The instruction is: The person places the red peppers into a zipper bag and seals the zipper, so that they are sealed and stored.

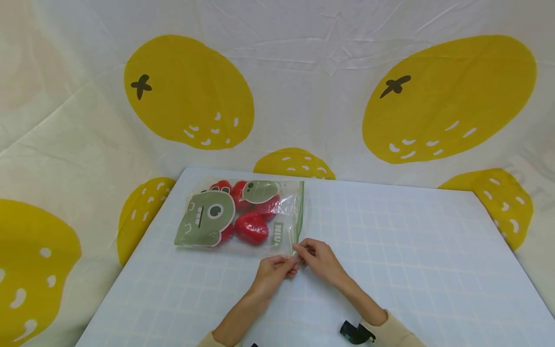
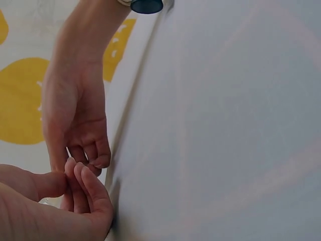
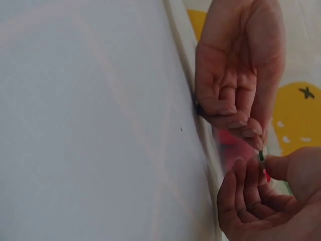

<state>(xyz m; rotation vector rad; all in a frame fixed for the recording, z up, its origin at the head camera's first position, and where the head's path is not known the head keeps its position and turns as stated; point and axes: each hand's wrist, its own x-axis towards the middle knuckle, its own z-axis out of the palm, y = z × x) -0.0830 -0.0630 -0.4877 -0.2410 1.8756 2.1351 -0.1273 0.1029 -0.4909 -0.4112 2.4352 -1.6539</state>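
A clear zip bag printed with green cartoon monsters lies flat at the table's left. Several shiny red rounded pieces show through its plastic. Its green zip edge faces right. At the near end of that edge, my left hand pinches the corner between thumb and fingers. Just beside it, my right hand pinches the green edge with thumb and forefinger. In the right wrist view, a bit of green strip shows between the two hands' fingertips. The left wrist view shows the hands close together, with the bag mostly hidden.
A pale blue gridded cloth covers the table. Behind it hangs a white curtain with large yellow fruit prints. A black wrist camera sits by my right sleeve.
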